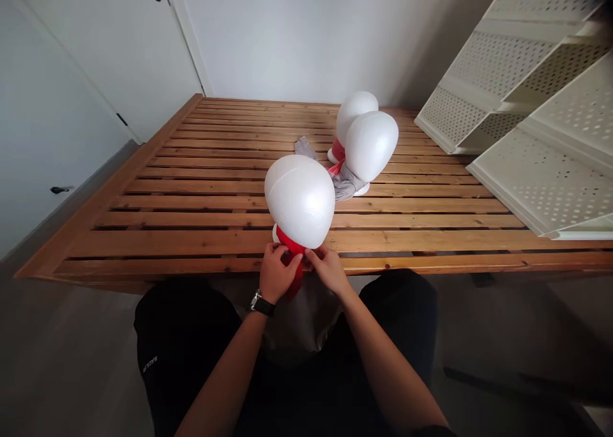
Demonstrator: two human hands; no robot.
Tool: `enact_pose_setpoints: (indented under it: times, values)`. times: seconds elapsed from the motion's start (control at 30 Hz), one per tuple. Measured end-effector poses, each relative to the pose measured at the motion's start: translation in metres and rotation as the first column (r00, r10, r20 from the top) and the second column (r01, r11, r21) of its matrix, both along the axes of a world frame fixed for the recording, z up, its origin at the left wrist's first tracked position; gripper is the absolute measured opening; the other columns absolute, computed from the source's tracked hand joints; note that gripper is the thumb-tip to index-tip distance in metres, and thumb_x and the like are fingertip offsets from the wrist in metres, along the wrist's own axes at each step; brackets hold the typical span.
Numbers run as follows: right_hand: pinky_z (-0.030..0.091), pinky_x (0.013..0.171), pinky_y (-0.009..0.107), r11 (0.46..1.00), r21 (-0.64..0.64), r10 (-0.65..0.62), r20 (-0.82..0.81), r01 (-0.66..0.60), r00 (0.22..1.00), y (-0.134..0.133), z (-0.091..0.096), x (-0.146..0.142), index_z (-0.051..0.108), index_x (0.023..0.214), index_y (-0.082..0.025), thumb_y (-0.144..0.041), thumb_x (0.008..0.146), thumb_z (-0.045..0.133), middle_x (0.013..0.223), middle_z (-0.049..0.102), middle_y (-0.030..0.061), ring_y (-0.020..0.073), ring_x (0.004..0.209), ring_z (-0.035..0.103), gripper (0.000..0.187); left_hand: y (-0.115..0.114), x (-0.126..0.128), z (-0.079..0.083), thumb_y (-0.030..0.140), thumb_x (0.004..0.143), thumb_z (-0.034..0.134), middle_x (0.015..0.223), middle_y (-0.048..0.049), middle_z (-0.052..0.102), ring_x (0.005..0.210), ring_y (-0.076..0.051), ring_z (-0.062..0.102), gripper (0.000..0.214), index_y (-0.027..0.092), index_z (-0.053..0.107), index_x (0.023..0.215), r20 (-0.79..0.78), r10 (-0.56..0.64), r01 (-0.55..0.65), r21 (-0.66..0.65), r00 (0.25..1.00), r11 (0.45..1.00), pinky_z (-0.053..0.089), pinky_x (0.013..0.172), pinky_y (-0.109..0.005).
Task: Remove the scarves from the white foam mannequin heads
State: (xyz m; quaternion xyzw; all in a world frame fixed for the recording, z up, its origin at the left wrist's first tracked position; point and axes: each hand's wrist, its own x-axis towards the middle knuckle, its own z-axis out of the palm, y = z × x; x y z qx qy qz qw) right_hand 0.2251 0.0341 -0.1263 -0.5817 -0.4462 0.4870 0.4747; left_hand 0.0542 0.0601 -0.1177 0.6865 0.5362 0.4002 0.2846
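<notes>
A white foam mannequin head stands at the near edge of a slatted wooden bed frame. A red scarf is wrapped round its neck. My left hand, with a wristwatch, pinches the red scarf just below the head. My right hand grips the same scarf from the right side. Both hands meet at the front of the neck, fingers closed on the cloth. A red end hangs down between them.
Two more white foam heads stand farther back on the slats, with red and grey cloth at their bases. A white perforated shelf unit leans at the right. A white door is at the left. My dark-clad knees are below.
</notes>
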Motion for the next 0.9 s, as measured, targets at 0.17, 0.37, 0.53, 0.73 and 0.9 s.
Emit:
enact_pose_setpoints:
  times: [0.17,0.37,0.53,0.73,0.9]
  values:
    - [0.047,0.062,0.027,0.998,0.051,0.041,0.003,-0.042,0.999,0.002,0.001,-0.016,0.075,0.098,-0.017,-0.056,0.091,0.068,0.081,0.074,0.0036,0.0168,0.066,0.06,0.04,0.002,0.004,-0.004,0.035,0.094,0.065,0.106,-0.0103,0.064,0.101,-0.024,0.065,0.019,0.019,0.076,0.092,0.059,0.007,-0.003,-0.056,0.998,0.998,0.053,0.094,-0.04]
    - [0.043,0.059,0.027,0.999,0.029,0.041,-0.141,-0.037,0.989,-0.002,-0.001,-0.024,0.069,0.082,-0.018,-0.052,0.085,0.072,0.071,0.066,0.0018,0.0155,0.063,0.053,0.034,0.004,-0.002,-0.005,0.048,0.094,0.062,0.095,-0.0097,0.077,0.088,-0.024,0.068,0.036,0.016,0.079,0.098,0.215,0.079,-0.008,-0.313,0.973,0.95,0.05,0.08,-0.034]
    - [0.046,0.063,0.028,0.997,0.007,0.081,-0.235,-0.082,0.969,0.003,-0.006,-0.03,0.069,0.091,-0.019,-0.054,0.083,0.072,0.074,0.067,0.0014,0.016,0.065,0.055,0.036,0.013,-0.005,0.005,0.049,0.085,0.066,0.095,-0.0093,0.08,0.084,-0.023,0.069,0.036,0.015,0.079,0.092,0.352,0.076,0.109,-0.476,0.933,0.873,0.049,0.073,-0.03]
    - [0.048,0.071,0.029,0.959,0.051,0.284,-0.158,-0.28,0.946,0.003,0.003,-0.033,0.073,0.085,-0.019,-0.04,0.085,0.072,0.077,0.069,0.0007,0.0169,0.074,0.057,0.022,0.013,0.003,0.012,0.045,0.073,0.077,0.082,-0.0049,0.074,0.079,-0.02,0.063,0.033,0.014,0.075,0.084,0.318,0.083,0.075,-0.454,0.944,0.888,0.044,0.07,-0.027]
    - [0.038,0.054,0.023,0.955,-0.057,0.273,-0.213,-0.29,0.938,0.0,0.008,-0.035,0.065,0.067,-0.019,-0.043,0.078,0.08,0.056,0.057,-0.0041,0.0116,0.055,0.048,0.031,0.012,0.007,0.007,0.044,0.077,0.072,0.06,0.0035,0.053,0.063,-0.012,0.046,0.034,0.017,0.057,0.063,0.3,0.178,-0.062,-0.36,0.937,0.931,0.032,0.059,-0.024]
